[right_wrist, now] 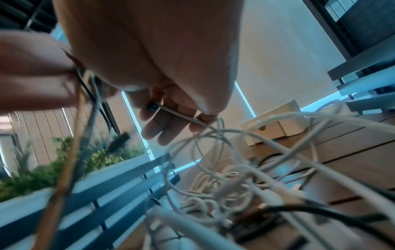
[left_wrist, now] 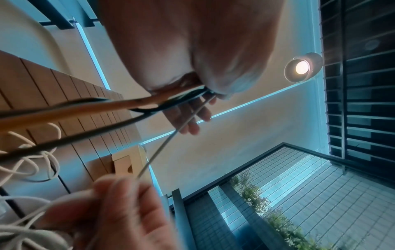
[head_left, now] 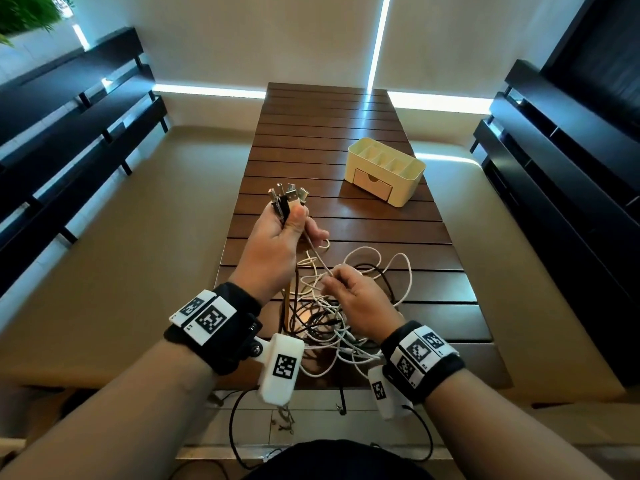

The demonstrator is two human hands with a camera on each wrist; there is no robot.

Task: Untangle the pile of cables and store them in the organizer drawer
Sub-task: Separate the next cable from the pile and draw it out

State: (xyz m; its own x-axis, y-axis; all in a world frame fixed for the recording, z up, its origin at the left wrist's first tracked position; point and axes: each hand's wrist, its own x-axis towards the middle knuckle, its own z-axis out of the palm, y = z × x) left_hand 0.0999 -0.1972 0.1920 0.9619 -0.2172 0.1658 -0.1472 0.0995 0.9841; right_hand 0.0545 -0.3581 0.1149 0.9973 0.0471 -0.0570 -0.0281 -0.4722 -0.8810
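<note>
My left hand point(head_left: 289, 221) is raised over the wooden table point(head_left: 332, 133) and grips a bundle of cable ends, their plugs point(head_left: 287, 197) fanning out above the fist. From that fist a thin white cable point(head_left: 317, 254) runs down to my right hand point(head_left: 329, 276), which pinches it between thumb and fingertips. The same taut cable point(left_wrist: 159, 151) shows in the left wrist view, between the left hand point(left_wrist: 189, 116) and right hand point(left_wrist: 111, 191). Below, a tangle of white and black cables point(head_left: 332, 323) lies on the table's near end. The cream organizer point(head_left: 412, 183) stands farther back on the right, its drawer point(head_left: 372, 183) closed.
Dark slatted benches point(head_left: 76, 133) line the left side, and dark shelving point(head_left: 561, 161) runs along the right. One cable end hangs over the table's near edge point(head_left: 343, 400). The organizer point(right_wrist: 271, 128) and the cable tangle point(right_wrist: 235, 186) also fill the right wrist view.
</note>
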